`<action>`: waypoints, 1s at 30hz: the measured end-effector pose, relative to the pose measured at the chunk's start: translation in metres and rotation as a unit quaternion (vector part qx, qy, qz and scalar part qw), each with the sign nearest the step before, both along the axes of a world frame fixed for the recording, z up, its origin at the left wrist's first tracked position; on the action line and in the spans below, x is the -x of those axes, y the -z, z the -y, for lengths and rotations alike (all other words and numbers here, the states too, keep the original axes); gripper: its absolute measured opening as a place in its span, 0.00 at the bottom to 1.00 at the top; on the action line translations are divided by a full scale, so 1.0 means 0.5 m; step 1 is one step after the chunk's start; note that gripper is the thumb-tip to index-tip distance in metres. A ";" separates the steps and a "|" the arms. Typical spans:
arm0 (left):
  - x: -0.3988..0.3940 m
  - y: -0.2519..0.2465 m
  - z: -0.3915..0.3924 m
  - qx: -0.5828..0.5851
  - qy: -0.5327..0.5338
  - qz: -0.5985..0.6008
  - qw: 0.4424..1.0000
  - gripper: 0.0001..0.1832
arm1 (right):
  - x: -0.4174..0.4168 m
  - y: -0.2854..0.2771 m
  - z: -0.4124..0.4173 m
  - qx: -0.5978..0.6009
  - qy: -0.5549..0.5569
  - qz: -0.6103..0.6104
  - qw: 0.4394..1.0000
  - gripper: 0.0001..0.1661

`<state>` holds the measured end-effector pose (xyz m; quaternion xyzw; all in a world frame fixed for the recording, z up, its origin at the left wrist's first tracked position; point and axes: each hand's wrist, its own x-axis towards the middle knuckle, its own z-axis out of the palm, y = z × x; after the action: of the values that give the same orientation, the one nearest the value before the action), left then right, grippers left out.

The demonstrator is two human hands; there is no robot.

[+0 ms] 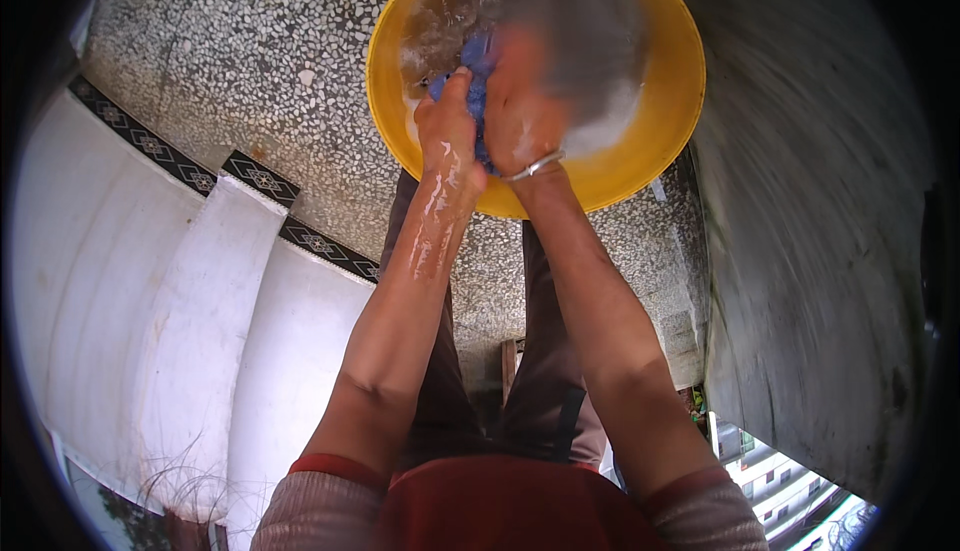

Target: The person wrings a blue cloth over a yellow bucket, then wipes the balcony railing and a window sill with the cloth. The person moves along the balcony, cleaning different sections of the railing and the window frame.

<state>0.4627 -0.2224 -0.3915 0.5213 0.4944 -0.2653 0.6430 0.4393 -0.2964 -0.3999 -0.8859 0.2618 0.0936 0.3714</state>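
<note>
A yellow plastic basin point(679, 93) holding murky, sudsy water point(442, 14) stands on the floor in front of me. Over its near half, my left hand point(448, 119) is closed on a wet blue cloth point(478, 100), its thumb lying on top. Close on the right, my right hand point(525, 108) wears a silver bangle point(536, 166) at the wrist and presses against the same cloth; its fingers are blurred. A grey, motion-blurred shape point(596, 40), too smeared to identify, lies beyond the right hand. Water glistens on my left forearm.
Speckled terrazzo floor point(247, 48) surrounds the basin. On the left rises a white wall point(120, 191) with a black patterned tile border point(150, 144) and a projecting pillar point(202, 311). A grey concrete wall point(802, 213) stands close on the right. My legs are just below the basin.
</note>
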 end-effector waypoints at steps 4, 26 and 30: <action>-0.019 0.024 -0.033 -0.008 0.080 -0.003 0.997 0.17 | 0.042 -0.150 -0.052 -0.154 0.075 0.062 0.983 0.13; 0.071 0.092 0.003 0.093 -0.068 0.025 0.993 0.21 | 0.067 -0.119 -0.041 -0.153 -0.048 0.033 0.987 0.16; -0.001 -0.034 0.019 0.003 0.040 -0.138 0.990 0.19 | -0.003 0.029 0.044 -0.005 0.051 0.082 0.995 0.16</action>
<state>0.4631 -0.2321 -0.3747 0.4974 0.5566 -0.3619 0.5584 0.4408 -0.3184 -0.4145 -0.8743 0.2749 0.0027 0.4001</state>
